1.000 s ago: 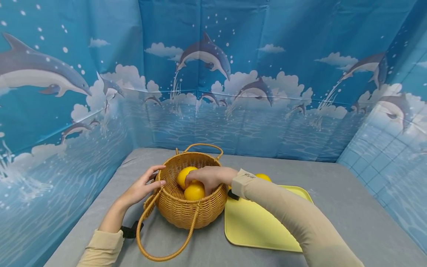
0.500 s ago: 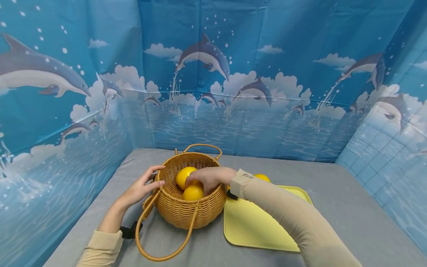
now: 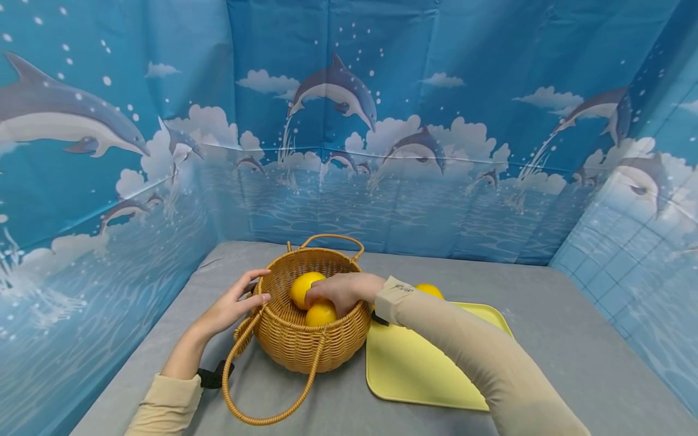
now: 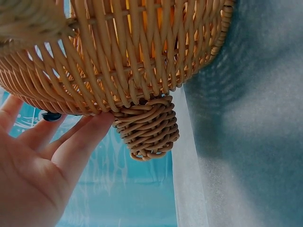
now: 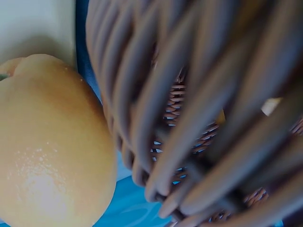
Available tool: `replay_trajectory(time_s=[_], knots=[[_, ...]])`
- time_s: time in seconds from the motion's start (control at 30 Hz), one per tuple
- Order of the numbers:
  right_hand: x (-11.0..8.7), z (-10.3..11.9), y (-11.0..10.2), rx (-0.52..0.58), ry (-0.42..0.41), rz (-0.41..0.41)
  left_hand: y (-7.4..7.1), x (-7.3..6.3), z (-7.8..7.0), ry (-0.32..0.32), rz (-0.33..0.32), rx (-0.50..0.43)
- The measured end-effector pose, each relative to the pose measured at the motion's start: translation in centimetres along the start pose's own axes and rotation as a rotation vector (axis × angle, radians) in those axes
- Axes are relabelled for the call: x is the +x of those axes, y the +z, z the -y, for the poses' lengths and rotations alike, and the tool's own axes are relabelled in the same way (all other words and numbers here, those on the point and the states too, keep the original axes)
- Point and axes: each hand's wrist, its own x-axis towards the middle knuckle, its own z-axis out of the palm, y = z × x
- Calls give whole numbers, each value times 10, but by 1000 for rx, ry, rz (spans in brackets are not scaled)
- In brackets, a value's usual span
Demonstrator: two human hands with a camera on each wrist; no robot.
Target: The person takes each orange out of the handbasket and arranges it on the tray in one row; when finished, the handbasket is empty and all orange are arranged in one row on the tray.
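Note:
A round wicker basket (image 3: 313,348) stands on the grey surface, with two oranges visible inside. My right hand (image 3: 345,292) reaches over its right rim, fingers curled over the front orange (image 3: 320,313); its fingertips are partly hidden. Against those fingers lies the back orange (image 3: 304,289). My left hand (image 3: 229,307) rests at the basket's left rim, fingers and thumb extended. In the left wrist view, the fingers (image 4: 78,146) touch the woven wall (image 4: 142,52) from outside, beside a small wicker foot (image 4: 147,128). Close up in the right wrist view, another orange (image 5: 52,142) sits outside the basket.
A yellow tray (image 3: 420,369) lies right of the basket, partly under my right forearm, with an orange (image 3: 429,290) at its back. One basket handle (image 3: 272,421) hangs toward me, while the other handle (image 3: 332,235) stands up behind. A dolphin-printed curtain (image 3: 349,200) encloses the surface.
The front orange and my right fingers have shifted slightly right inside the basket. My left hand has stayed at the rim.

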Motion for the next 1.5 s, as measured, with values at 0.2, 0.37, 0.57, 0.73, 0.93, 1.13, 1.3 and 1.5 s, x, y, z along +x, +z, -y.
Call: replay_trajectory(time_s=[0.2, 0.37, 0.57, 0.73, 0.93, 1.13, 1.3, 1.5], knots=[[1, 0, -1, -17, -11, -19, -1, -1, 1, 0, -1, 0], [1, 0, -1, -36, -5, -49, -1, -1, 2, 4, 7, -15], [-5, -1, -5, -18, -9, -92, -1, 0, 1, 9, 10, -12], [-21, -5, -19, 112, -38, -191, -3, 0, -1, 15, 9, 1], [-45, -13, -30, 267, -136, -359, -5, 0, -2, 24, 6, 8], [-78, -20, -28, 516, -143, -512, -3, 0, 0, 17, 15, -1], [-116, -25, -18, 643, -75, -659, -1, 0, 1, 16, 17, -5], [-163, -31, 8, 738, 5, -848, -1, 0, 2, 19, 14, -11]])
